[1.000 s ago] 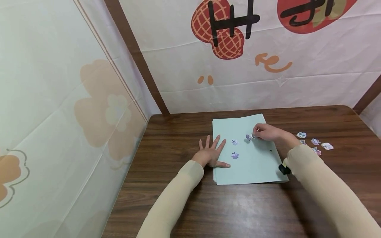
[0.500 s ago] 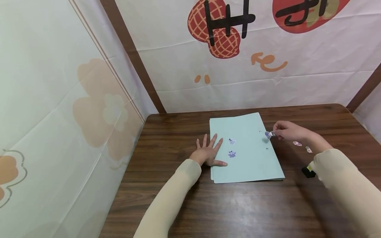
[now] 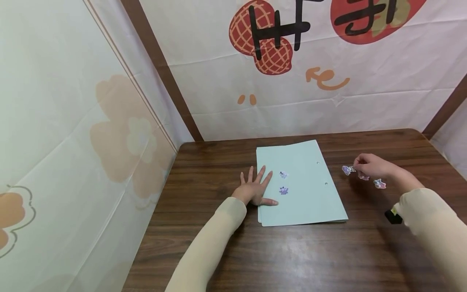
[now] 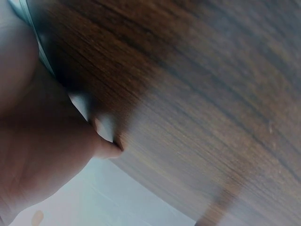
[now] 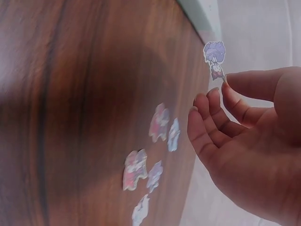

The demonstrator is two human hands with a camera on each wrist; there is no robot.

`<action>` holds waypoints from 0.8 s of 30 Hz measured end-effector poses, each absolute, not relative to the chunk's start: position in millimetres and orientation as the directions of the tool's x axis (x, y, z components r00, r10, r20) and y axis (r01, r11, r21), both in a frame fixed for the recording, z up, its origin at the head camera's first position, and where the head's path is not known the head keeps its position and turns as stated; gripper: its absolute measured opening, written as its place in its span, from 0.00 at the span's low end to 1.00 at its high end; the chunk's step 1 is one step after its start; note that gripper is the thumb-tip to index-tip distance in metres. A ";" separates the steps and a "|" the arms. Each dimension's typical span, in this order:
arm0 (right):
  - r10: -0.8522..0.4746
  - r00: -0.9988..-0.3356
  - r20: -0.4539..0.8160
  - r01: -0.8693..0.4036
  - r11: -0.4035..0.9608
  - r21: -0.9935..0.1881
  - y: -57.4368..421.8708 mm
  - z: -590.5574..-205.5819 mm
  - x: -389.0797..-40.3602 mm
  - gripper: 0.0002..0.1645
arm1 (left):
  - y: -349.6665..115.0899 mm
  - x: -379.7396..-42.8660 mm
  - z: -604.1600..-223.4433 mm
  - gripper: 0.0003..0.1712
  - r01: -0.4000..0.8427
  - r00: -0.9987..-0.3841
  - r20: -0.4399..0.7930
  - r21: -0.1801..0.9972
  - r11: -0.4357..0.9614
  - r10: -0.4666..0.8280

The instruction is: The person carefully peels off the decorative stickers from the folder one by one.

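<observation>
A purple-and-white cartoon sticker [image 5: 215, 59] hangs from the tips of the thumb and forefinger of my right hand [image 3: 373, 165]. That hand is above the table, right of a pale green folder [image 3: 306, 202]. Below it lie several loose stickers, among them a pink one [image 5: 159, 123] and a bluish one [image 3: 380, 183]. My left hand [image 3: 251, 191] rests with fingers spread across the folder's left edge. Just right of its fingers, two purple stickers lie on the cover, an upper sticker [image 3: 283, 174] and a lower sticker [image 3: 283, 190].
The brown wooden table [image 3: 292, 259] reaches back to a printed cloth wall [image 3: 211, 121]. Two small shiny dots, one of them a metal-looking dot [image 3: 326, 183], show near the folder's right side. A black device [image 3: 393, 216] sits at the right wrist.
Holding the sticker, my right hand has moved right, from over the folder to above the loose stickers on the table. My left hand stays in place on the folder.
</observation>
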State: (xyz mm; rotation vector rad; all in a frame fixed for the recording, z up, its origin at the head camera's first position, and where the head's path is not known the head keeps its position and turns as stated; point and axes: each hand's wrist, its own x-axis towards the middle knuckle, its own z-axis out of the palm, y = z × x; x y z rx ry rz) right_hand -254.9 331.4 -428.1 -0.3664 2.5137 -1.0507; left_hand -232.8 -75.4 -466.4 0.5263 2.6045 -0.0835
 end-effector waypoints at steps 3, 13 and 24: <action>-0.366 -0.900 -0.235 -0.107 0.711 -0.695 335.5 -433.2 -255.2 0.09 | -76.1 -232.5 -466.5 0.64 0.381 -0.811 -0.464 0.043 0.924 0.356; -0.320 -0.925 -0.203 -0.110 0.740 -0.663 342.6 -444.6 -257.3 0.12 | -75.7 -232.5 -468.6 0.65 0.379 -0.814 -0.460 0.041 0.924 0.354; -0.296 -0.932 -0.208 -0.086 0.740 -0.667 341.5 -455.4 -268.1 0.10 | -74.2 -233.7 -468.6 0.64 0.377 -0.813 -0.466 0.035 0.925 0.349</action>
